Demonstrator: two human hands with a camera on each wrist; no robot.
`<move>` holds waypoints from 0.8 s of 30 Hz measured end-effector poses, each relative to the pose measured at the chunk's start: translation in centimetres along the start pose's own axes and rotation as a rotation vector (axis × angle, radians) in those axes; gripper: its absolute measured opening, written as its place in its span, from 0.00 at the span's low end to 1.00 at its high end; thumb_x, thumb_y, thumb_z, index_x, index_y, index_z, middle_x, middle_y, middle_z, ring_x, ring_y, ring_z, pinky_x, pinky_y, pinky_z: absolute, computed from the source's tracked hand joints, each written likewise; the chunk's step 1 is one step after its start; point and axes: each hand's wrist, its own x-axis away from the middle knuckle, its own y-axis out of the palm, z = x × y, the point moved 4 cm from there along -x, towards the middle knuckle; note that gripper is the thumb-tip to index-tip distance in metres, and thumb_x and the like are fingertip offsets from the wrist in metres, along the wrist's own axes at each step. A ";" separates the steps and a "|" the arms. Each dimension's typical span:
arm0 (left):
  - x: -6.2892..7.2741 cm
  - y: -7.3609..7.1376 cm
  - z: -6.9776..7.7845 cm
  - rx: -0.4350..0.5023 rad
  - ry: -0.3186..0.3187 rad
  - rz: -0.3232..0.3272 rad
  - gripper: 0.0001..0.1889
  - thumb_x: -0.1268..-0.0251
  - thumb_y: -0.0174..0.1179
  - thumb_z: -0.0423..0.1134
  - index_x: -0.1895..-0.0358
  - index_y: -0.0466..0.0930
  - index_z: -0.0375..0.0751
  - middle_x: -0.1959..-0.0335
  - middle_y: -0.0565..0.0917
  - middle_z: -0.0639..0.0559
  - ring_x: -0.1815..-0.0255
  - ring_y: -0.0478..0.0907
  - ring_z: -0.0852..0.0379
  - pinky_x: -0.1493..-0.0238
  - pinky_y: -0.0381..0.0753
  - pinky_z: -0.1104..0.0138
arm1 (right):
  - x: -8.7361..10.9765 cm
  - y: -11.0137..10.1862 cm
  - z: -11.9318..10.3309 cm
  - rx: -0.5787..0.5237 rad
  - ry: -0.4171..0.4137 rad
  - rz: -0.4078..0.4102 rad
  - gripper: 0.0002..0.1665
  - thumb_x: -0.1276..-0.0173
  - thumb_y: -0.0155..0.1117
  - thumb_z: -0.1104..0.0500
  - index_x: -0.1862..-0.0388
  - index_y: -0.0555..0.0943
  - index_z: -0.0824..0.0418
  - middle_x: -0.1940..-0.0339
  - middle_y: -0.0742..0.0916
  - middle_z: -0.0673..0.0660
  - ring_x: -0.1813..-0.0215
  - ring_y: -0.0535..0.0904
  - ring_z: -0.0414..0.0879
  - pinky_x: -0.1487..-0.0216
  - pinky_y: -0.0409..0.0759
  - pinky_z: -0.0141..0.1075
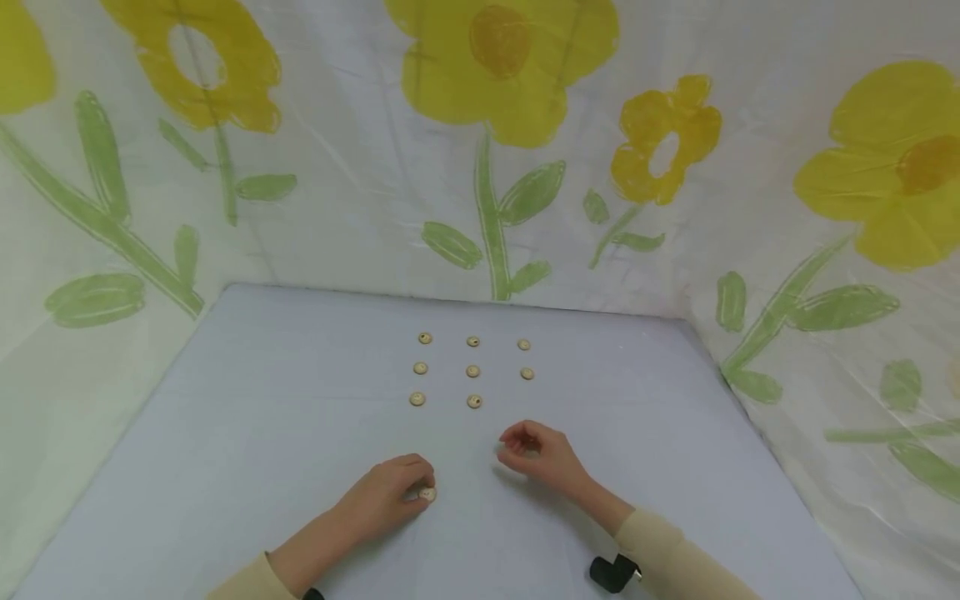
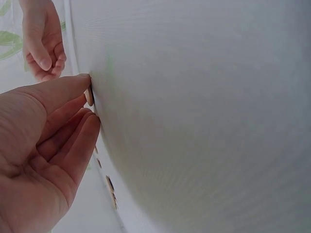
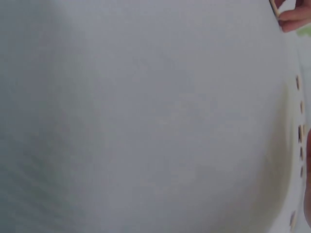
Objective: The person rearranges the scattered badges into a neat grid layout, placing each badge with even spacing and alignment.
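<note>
My left hand (image 1: 386, 496) pinches a small, round wooden disc (image 1: 427, 494) at its edge, low over or against the table. In the left wrist view the thumb and fingers of the left hand (image 2: 53, 141) are about the disc (image 2: 89, 96), which shows edge-on. To the right, my right hand (image 1: 546, 457) hovers near the table with loosely curled fingers and nothing seen in them. Beyond both hands lie several similar discs (image 1: 472, 371) in rows, some with a dark spot. Only a sliver of the right hand (image 3: 308, 179) shows in the right wrist view.
A pale cloth-covered table (image 1: 262, 400) spreads under everything. Hanging white curtains (image 1: 337, 208) printed with yellow flowers close off the back and both sides. A black strap piece (image 1: 613, 573) sits by the right sleeve.
</note>
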 end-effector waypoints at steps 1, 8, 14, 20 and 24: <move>0.0 0.0 0.0 -0.001 -0.001 -0.003 0.09 0.44 0.68 0.30 0.67 0.79 0.47 0.61 0.81 0.59 0.57 0.79 0.59 0.54 0.79 0.61 | 0.2 0.1 0.5 -0.001 -0.006 0.002 0.12 0.41 0.71 0.67 0.59 0.82 0.66 0.66 0.84 0.56 0.63 0.79 0.50 0.58 0.79 0.34; -0.2 0.2 -0.2 -0.018 -0.020 -0.014 0.08 0.44 0.69 0.32 0.66 0.79 0.48 0.61 0.81 0.60 0.57 0.80 0.59 0.54 0.79 0.60 | 1.2 0.2 2.6 -0.042 -0.037 0.002 0.12 0.40 0.73 0.62 0.58 0.82 0.60 0.65 0.84 0.51 0.62 0.79 0.44 0.58 0.80 0.34; -0.2 0.2 -0.2 -0.015 -0.013 -0.016 0.08 0.44 0.68 0.31 0.66 0.79 0.48 0.61 0.82 0.59 0.57 0.80 0.58 0.54 0.79 0.60 | 2.3 0.0 1.7 -0.013 -0.046 0.018 0.12 0.41 0.72 0.65 0.58 0.82 0.63 0.66 0.84 0.54 0.64 0.79 0.48 0.60 0.80 0.36; -0.1 0.1 -0.1 0.003 -0.006 -0.008 0.08 0.43 0.68 0.31 0.67 0.78 0.48 0.61 0.82 0.59 0.56 0.80 0.58 0.53 0.79 0.60 | 3.1 -0.5 -0.3 -0.031 -0.020 0.007 0.12 0.40 0.71 0.67 0.58 0.81 0.68 0.65 0.85 0.58 0.63 0.80 0.49 0.60 0.80 0.37; -0.1 0.4 -0.3 0.017 -0.008 -0.009 0.08 0.42 0.68 0.32 0.67 0.78 0.49 0.61 0.81 0.61 0.56 0.78 0.61 0.53 0.79 0.61 | 3.4 -0.6 -0.3 -0.033 -0.009 0.004 0.12 0.39 0.71 0.65 0.58 0.81 0.68 0.65 0.85 0.58 0.63 0.80 0.48 0.60 0.80 0.35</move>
